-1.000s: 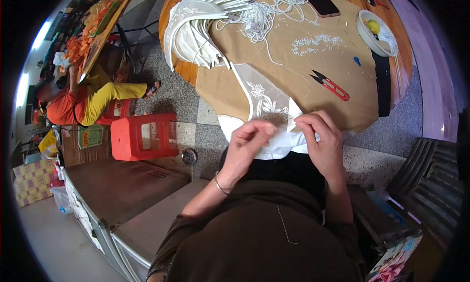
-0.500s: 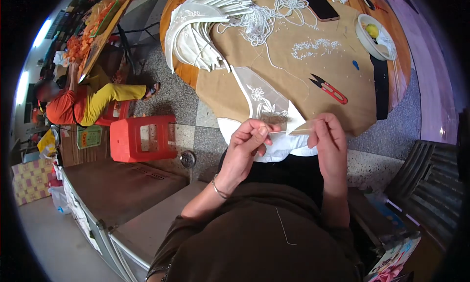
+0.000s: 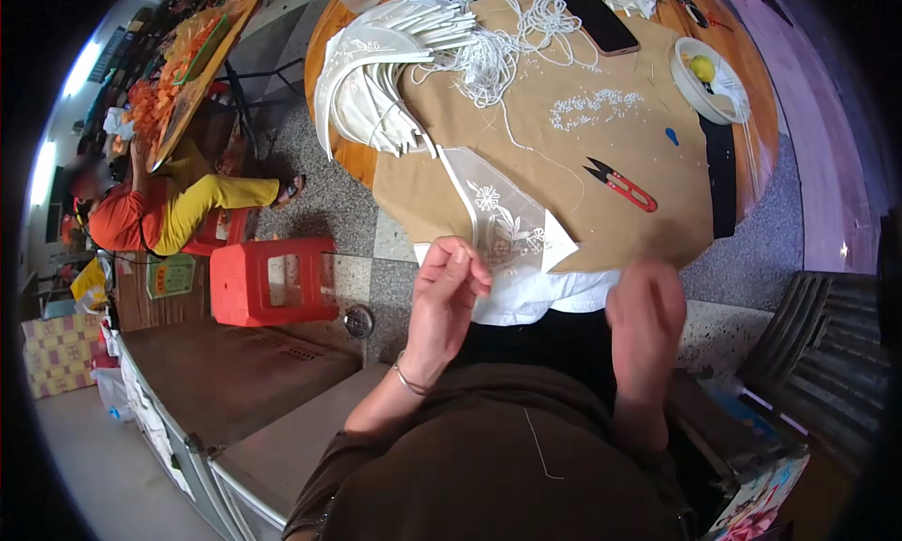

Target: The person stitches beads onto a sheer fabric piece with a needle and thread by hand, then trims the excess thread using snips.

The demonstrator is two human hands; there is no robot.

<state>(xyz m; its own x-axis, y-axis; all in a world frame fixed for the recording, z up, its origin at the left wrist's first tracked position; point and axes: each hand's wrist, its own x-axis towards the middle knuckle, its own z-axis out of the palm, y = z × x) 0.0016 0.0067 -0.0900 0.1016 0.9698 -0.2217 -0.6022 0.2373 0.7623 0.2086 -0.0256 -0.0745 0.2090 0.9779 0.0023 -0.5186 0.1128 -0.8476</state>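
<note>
My left hand (image 3: 443, 301) is closed, thumb pressed to the fingertips, near the table's front edge. Whatever it pinches is too fine to make out. Just beyond it lies a sheer white collar piece (image 3: 507, 223) embroidered with flowers, with a solid white tip. Its lower end reaches toward a white cloth (image 3: 536, 297) at my lap. To the right, my right hand (image 3: 646, 320) is raised off the table, apart from the collar piece. Motion blurs its fingers, so their grip does not show. Red-handled thread snips (image 3: 622, 184) lie beyond it on the brown cloth (image 3: 404, 198).
Stacked white collar pieces (image 3: 371, 90), tangled white cord (image 3: 489, 66), scattered white beads (image 3: 592, 109), a phone (image 3: 597, 22) and a white bowl (image 3: 691, 80) with something yellow fill the far table. A red stool (image 3: 272, 282) stands left. Another person (image 3: 127, 219) sits at a far-left table.
My hands have moved apart. The left has shifted left, and the right has moved down and right, away from the collar's tip. The collar piece lies slightly lower in view.
</note>
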